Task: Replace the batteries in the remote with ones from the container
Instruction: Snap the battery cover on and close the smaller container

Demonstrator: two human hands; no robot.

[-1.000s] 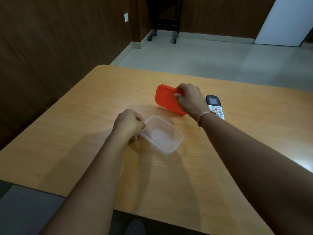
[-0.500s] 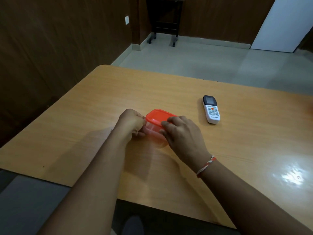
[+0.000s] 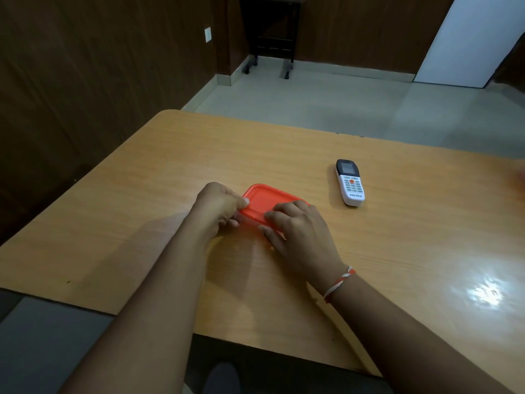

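Here your left hand point(image 3: 217, 204) grips the near-left corner of the container point(image 3: 257, 220), thumb pressed on top of the red lid point(image 3: 265, 201) and the other fingers curled under the rim. Your right hand point(image 3: 299, 236) lies flat on the lid's right end, fingers straight and close together, pressing down, with the thumb running along the near edge. The lid sits over the box, which is almost wholly hidden beneath it and your hands; whether the lid is snapped fully shut is hard to tell from this angle, and nothing inside the box can be seen. The container rests on the wooden table point(image 3: 142, 223), roughly in the middle in front of you. The remote point(image 3: 350, 182) lies flat, buttons up, well apart to the right and a little farther away, dark screen end pointing away from you. A red and white thread point(image 3: 339, 282) circles your right wrist.
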